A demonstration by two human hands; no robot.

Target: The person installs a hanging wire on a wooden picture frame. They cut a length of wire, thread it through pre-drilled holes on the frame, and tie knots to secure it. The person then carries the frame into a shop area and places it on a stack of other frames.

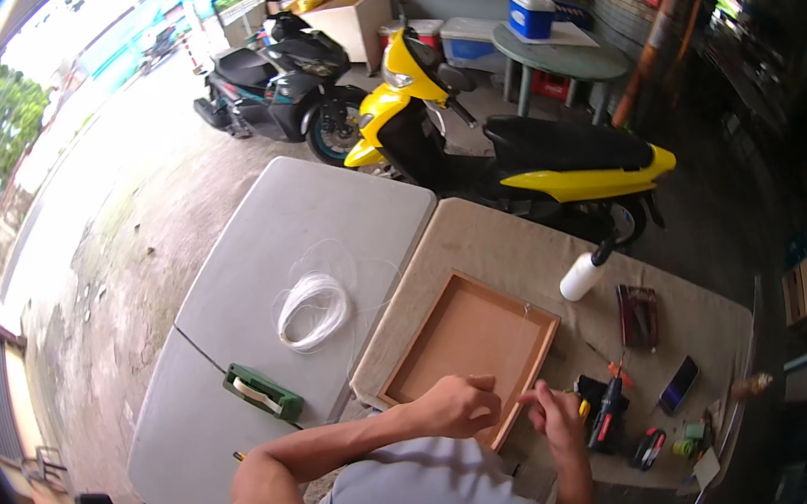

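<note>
The left hand [459, 405] is curled nearly closed over the near part of a shallow wooden tray [465, 343]; the right hand [551, 415] is just beside it, at the tray's right side, fingers partly bent. Whether either pinches a thin strand I cannot tell. The tray lies flat on the brown-covered table [481, 227], directly beneath and beyond the hands. It looks light and stiff, with a thin floor that might flex; opposite side walls seem the surest hold, the smooth wood perhaps slightly slippery. Right of the right hand lie a drill [606, 416] and a phone [680, 384]. Farther, left of the left hand, sits a loose coil of white line [315, 310], likely soft and easily tangled; ahead of the right hand stands a white bottle [583, 275], no label legible. Well beyond both hands, a red crate [550, 86] bears pale lettering.
</note>
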